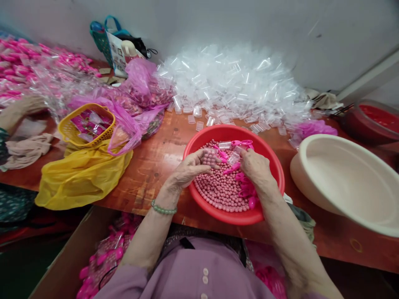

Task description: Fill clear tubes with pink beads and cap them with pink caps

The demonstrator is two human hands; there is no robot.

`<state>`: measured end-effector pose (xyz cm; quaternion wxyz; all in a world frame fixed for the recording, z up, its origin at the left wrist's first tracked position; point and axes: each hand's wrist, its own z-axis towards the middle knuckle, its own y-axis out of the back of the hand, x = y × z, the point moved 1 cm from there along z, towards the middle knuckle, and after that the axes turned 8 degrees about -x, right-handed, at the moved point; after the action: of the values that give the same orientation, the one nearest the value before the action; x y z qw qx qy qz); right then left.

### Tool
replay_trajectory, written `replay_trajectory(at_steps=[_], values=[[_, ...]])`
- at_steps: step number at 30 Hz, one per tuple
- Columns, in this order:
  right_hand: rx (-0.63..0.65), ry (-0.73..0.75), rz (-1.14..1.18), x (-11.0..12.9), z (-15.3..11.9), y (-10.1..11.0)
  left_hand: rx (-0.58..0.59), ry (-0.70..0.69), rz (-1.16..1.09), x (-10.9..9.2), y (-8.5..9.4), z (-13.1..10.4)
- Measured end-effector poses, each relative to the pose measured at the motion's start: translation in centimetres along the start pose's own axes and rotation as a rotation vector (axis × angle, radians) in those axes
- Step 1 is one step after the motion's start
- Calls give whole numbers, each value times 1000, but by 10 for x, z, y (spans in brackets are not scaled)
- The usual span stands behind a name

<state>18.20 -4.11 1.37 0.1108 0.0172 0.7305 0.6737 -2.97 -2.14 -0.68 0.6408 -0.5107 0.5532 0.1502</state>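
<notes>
A red basin (233,216) holds many round pink beads (218,189), bright pink plastic pieces (246,187) and a few clear plastic cases. Over its left side, my left hand (191,166) is closed around a small clear case filled with pink beads (210,157). My right hand (257,166) is over the right side of the basin, its fingers pinched at a clear case (234,158) among the pink pieces. The two hands are apart.
Behind the basin is a heap of clear cases (230,79). A cream basin (352,187) stands at right. To the left are a yellow basket (70,139), a yellow bag (81,178), purple bags (137,91) and another person's hand (25,108). Below sits a box of pink items (106,253).
</notes>
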Motion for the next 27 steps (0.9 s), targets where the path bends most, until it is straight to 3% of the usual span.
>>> replay_trajectory(at_steps=[2,5,7,11,15,18,22,27], values=[[-42,132,52,16,-3,-5,-9,-11,-13,0,0,1],[24,427,213,44,-7,-22,-22,-32,-48,1,0,1],[12,542,338,56,-7,-39,-23,-42,-66,2,0,1],[-46,590,500,62,2,-70,4,-33,-105,0,-1,0],[-76,616,612,61,7,-81,36,-18,-111,-1,0,-1],[-101,637,626,62,7,-77,19,-7,-118,1,1,1],[-129,594,703,52,11,-53,-22,-12,-138,3,1,2],[-285,292,1133,28,17,-12,4,-5,-104,7,2,4]])
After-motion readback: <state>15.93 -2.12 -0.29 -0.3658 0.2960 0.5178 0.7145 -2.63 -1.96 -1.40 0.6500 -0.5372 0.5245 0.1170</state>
